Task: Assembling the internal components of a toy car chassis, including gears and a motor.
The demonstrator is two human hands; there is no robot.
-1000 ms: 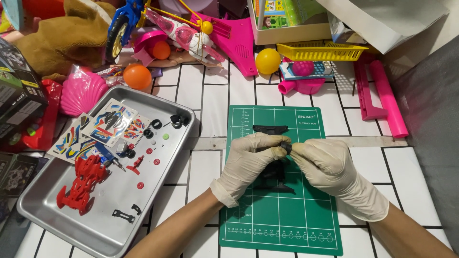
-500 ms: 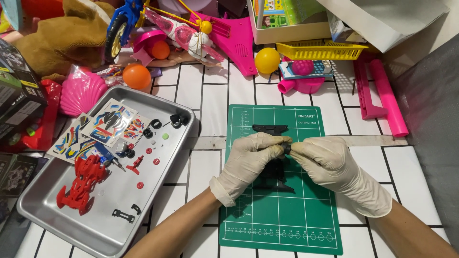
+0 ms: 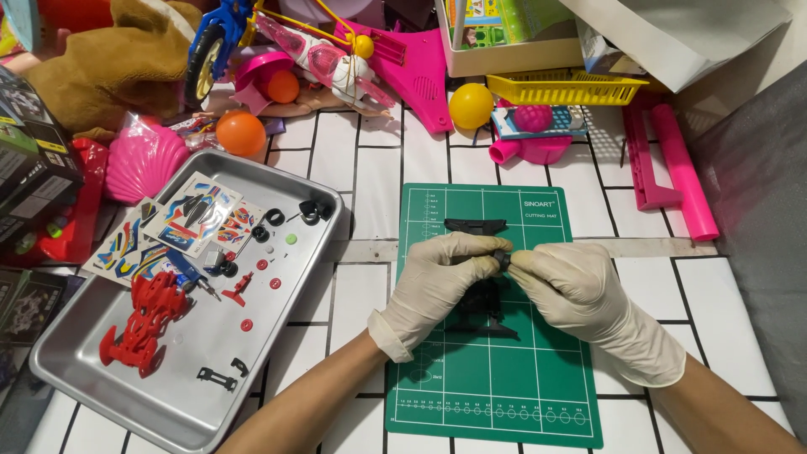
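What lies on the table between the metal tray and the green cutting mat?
In the head view, a metal ruler bridges the stretch between the metal tray and the green cutting mat, running on under the mat; otherwise only white tile.

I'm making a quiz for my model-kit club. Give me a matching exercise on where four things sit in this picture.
Things:
1. red car body
2. small black part
3. orange ball
4. black chassis

Places:
A. on the white tiles above the tray
B. on the green cutting mat, under the hands
C. in the metal tray
D. pinched between the fingers of the left hand and right hand

Pairs: 1-C, 2-D, 3-A, 4-B
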